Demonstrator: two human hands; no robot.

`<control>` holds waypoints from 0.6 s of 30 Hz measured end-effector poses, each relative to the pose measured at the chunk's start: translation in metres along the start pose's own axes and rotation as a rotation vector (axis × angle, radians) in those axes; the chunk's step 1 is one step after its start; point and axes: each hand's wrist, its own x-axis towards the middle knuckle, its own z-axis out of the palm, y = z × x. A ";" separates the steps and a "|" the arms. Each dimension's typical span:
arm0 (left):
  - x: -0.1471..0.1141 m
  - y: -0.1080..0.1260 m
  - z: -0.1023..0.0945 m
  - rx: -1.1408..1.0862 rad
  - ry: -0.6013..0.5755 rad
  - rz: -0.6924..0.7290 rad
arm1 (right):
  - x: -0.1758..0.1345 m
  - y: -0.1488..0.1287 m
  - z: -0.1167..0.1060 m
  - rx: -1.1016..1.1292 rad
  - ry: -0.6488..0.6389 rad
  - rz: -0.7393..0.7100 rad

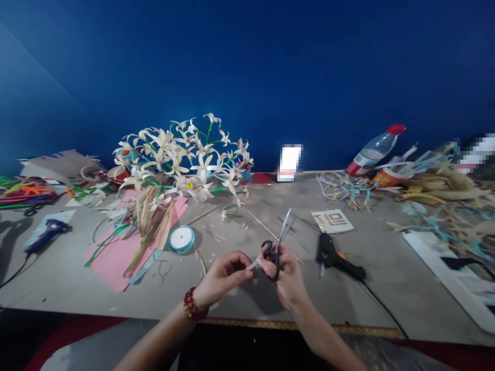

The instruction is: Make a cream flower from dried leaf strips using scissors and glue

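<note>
Between thumb and fingers, my left hand (228, 275) pinches one end of a small pale strip (252, 265), perhaps a piece of dried husk. My right hand (288, 275) is closed around the black handles of a pair of scissors (276, 257), whose metal blades point up and away from me. The strip's other end reaches the fingertips of my right hand, so both hands meet at it just above the table. A red beaded bracelet (195, 304) circles my left wrist.
White flowers (178, 159) with green stems stand at the back left. A ribbon spool (181, 239), pink paper (110, 263) and dried husks (147, 216) lie left. Black glue gun (336, 260), white board (444, 278) and tilted bottle (375, 149) are right; a blue glue gun (48, 234) is far left.
</note>
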 end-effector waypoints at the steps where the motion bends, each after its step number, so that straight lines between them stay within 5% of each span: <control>1: 0.000 -0.003 0.003 -0.050 0.040 -0.004 | 0.000 0.000 0.000 0.001 -0.005 -0.003; 7: 0.003 -0.004 0.009 -0.238 0.149 0.047 | -0.005 0.000 0.001 0.039 -0.105 0.029; 11: 0.006 -0.003 0.018 -0.368 0.210 0.082 | -0.007 0.001 0.002 0.082 -0.059 -0.006; 18: 0.008 -0.005 0.030 -0.304 0.278 0.118 | -0.009 -0.005 0.003 0.068 -0.049 0.032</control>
